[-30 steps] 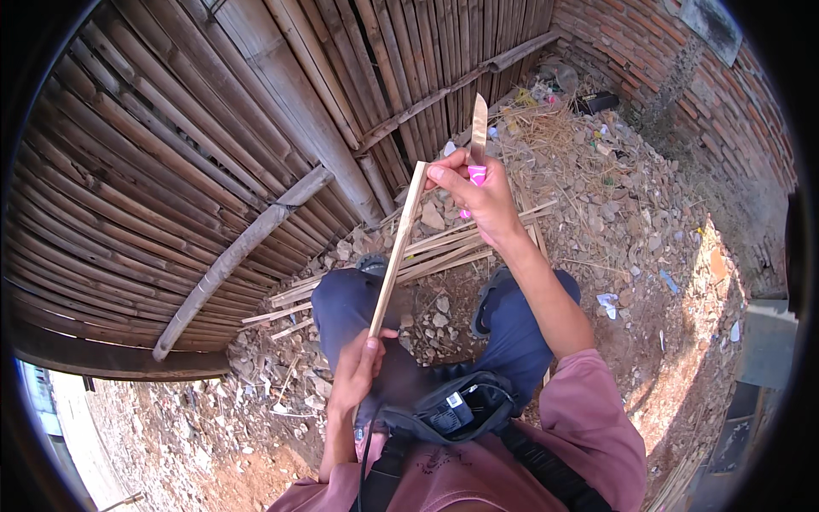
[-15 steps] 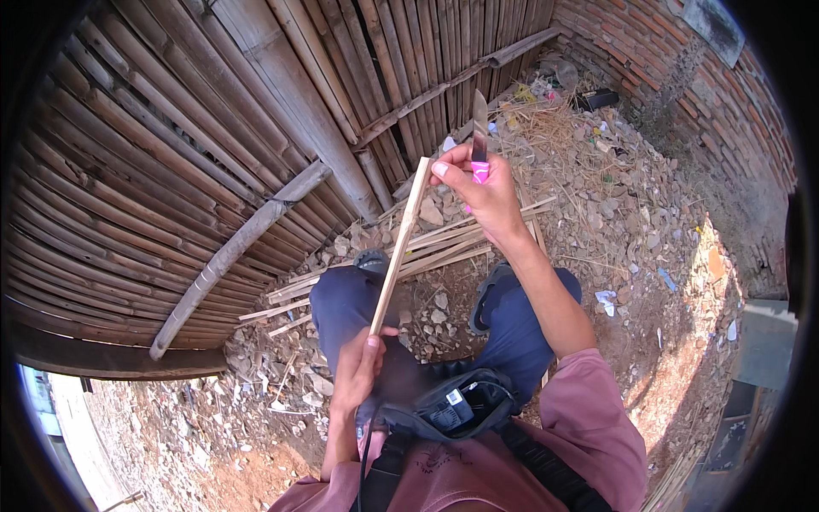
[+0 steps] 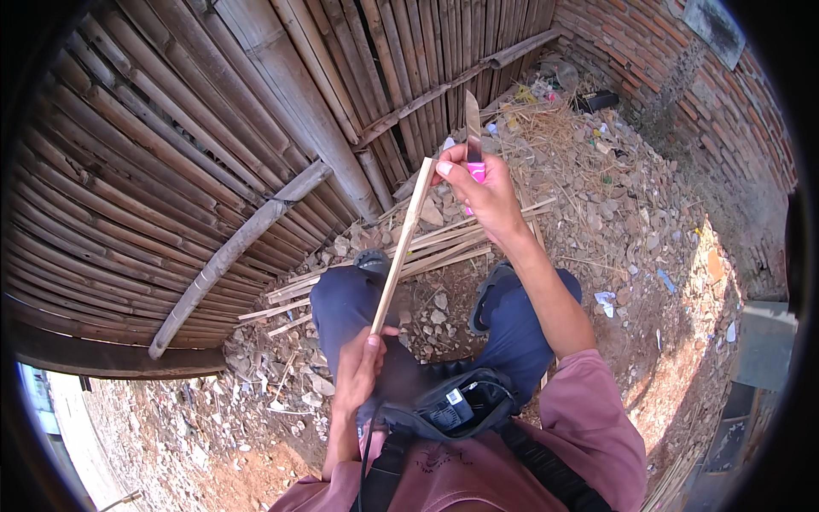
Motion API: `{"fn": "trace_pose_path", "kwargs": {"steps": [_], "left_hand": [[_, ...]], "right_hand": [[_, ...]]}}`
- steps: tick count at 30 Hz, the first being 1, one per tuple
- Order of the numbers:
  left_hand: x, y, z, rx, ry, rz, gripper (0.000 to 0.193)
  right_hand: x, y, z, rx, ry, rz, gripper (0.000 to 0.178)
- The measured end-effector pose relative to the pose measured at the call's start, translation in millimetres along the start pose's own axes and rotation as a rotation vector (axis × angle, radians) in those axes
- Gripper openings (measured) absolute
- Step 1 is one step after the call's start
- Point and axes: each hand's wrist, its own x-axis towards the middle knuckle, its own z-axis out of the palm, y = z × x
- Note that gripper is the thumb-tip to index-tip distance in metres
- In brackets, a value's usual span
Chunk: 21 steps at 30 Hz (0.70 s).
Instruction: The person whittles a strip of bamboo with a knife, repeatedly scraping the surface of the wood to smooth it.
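A pale split bamboo strip (image 3: 404, 247) slants up between my knees. My left hand (image 3: 360, 365) is closed round its lower end, the thumb lying along it. At the upper end, the thumb and forefinger of my right hand (image 3: 480, 189) touch or pinch the strip's edge. That same hand grips a knife by its pink handle (image 3: 476, 174), with the blade (image 3: 473, 124) pointing up and away from me. The lower part of the handle is partly hidden by the fingers.
Several bamboo strips (image 3: 444, 245) lie on the stony ground beyond my feet. A bamboo slat wall (image 3: 162, 171) rises at the left, a brick wall (image 3: 665, 77) at the far right. Straw and litter (image 3: 554, 124) cover the far corner. An open dark pouch (image 3: 452, 408) sits at my waist.
The knife blade has tilted slightly to the left in my right hand. Both hands and the strip are almost where they were.
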Motion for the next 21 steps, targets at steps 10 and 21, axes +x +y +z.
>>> {"fn": "trace_pose_path", "kwargs": {"steps": [10,21], "left_hand": [[-0.5,-4.7,-2.9,-0.112,-0.035,-0.011,0.05],[0.7,2.0,-0.9,-0.011,-0.023,0.05,0.039]], "right_hand": [[9.2,-5.6,-20.8,0.148,0.097,-0.017,0.014],[16.5,1.0,-22.7,-0.459,0.247,-0.303,0.065]]}}
